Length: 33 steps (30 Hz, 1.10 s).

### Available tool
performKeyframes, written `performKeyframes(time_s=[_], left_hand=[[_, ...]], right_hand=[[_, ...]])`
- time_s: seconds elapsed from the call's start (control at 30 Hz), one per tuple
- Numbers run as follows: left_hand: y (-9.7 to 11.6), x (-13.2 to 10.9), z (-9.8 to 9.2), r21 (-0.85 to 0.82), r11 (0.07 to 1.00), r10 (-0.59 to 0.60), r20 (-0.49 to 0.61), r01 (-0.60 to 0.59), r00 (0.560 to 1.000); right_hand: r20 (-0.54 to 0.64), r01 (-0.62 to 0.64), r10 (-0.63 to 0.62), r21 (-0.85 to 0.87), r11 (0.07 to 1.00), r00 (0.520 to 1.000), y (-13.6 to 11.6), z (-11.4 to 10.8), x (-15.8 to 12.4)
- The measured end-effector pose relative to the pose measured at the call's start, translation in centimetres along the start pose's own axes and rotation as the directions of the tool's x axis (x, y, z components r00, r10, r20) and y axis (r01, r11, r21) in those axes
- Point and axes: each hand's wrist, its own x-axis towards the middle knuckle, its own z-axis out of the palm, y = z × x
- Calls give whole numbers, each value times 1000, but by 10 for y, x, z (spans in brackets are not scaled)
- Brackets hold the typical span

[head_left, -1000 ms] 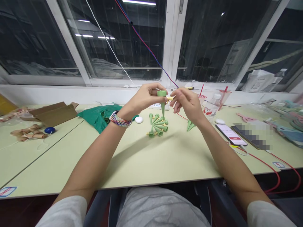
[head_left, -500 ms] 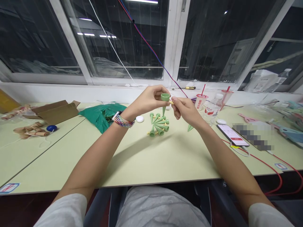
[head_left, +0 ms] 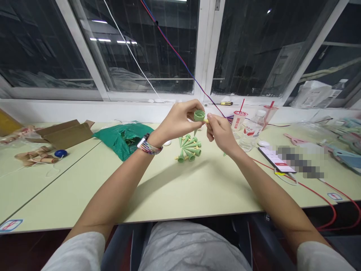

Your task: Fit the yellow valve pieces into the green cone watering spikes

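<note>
My left hand (head_left: 180, 118) is closed around a green plastic cone (head_left: 199, 116), held above the table with its round open end tilted toward me. My right hand (head_left: 218, 130) pinches a small yellow piece (head_left: 206, 121) that sticks out of the cone's side. A heap of several matching green cones with yellow side pieces (head_left: 188, 148) lies on the pale green table (head_left: 180, 188) just below my hands. A beaded bracelet is on my left wrist.
A green plastic bag (head_left: 124, 135), a cardboard box (head_left: 64, 133) and a blue cap (head_left: 61, 153) lie to the left. Cups with red straws (head_left: 239, 119), a bottle (head_left: 252, 130), a phone (head_left: 275, 160) and red cables (head_left: 316, 192) are on the right. Windows run behind.
The cone has tipped from hanging point-down to showing its open end toward me. Both hands drew closer together and my right fingers closed on the yellow piece.
</note>
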Motion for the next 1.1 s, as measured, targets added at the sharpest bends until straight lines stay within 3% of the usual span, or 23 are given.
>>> performKeyframes(time_s=[0.07, 0.13, 0.23, 0.33, 0.47, 0.53, 0.7, 1.1], left_hand=[[0, 1, 1, -72, 994, -74, 114, 83, 991], [0, 0, 2, -93, 990, -86, 157, 102, 984], [0, -1, 6, 4, 999, 32, 28, -32, 999], [-1, -2, 12, 61, 996, 73, -50, -70, 996], [-3, -1, 14, 31, 999, -33, -41, 34, 999], [-4, -1, 14, 66, 998, -8, -46, 11, 999], [-10, -3, 14, 269, 953, 144, 5, -140, 990], [-17, -5, 18, 566, 794, 215, 82, -223, 973]], right_hand=[[-111, 151, -173, -179, 972, 979, 2, 2, -4], [-140, 206, -242, -233, 951, 960, 6, 5, -6], [-99, 32, -28, 41, 999, 995, 10, 9, -3], [27, -171, 171, 284, 943, 985, 11, 10, 0], [-89, -44, 56, 137, 990, 994, 9, 6, -2], [-89, -27, 39, 128, 991, 995, 10, 5, -2], [83, -234, 220, 420, 877, 972, 18, 6, 4], [254, -474, 404, 567, 674, 879, 19, 1, 6]])
